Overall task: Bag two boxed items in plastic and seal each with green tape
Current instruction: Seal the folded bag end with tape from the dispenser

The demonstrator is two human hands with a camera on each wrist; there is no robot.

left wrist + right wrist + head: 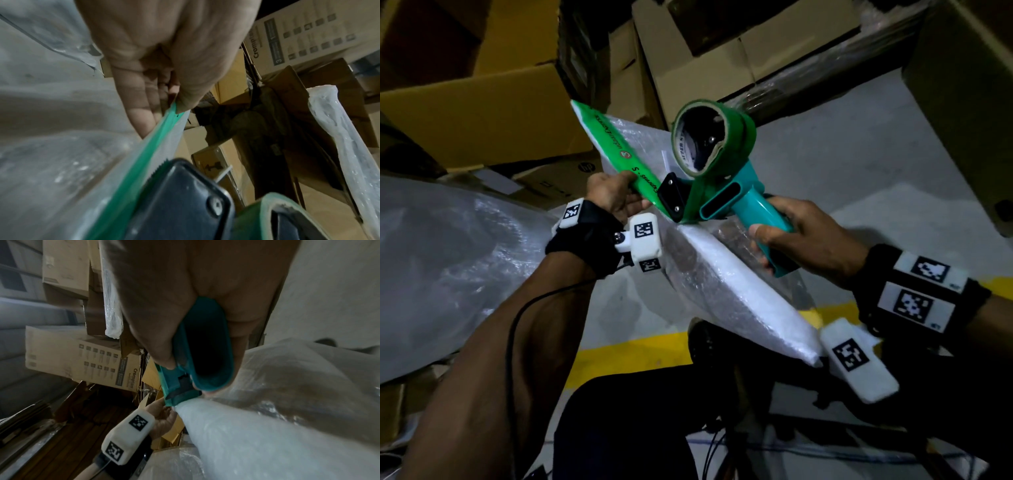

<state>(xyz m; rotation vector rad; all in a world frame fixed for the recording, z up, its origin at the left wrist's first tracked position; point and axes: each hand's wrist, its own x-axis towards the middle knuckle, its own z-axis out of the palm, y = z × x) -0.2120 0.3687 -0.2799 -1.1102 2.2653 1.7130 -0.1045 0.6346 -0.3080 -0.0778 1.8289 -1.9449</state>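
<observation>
A flat boxed item in a clear plastic bag (732, 294) is held up on edge in front of me. Green printed tape (616, 150) runs along its upper edge, and the same green tape (162, 131) shows in the left wrist view. My left hand (613, 195) pinches the taped edge between thumb (191, 91) and fingers. My right hand (801, 236) grips the teal handle of a tape dispenser (722, 185), whose handle (205, 345) fills the right wrist view. The dispenser's black blade plate (185, 191) sits against the tape. A green tape roll (709, 137) is mounted on it.
Brown cardboard cartons (493, 113) stack behind and to the left. A large bundle of clear plastic (448, 267) lies at the left. A printed carton (304, 32) and a plastic-wrapped long item (345, 146) stand nearby. Grey floor with a yellow line (626, 353) lies below.
</observation>
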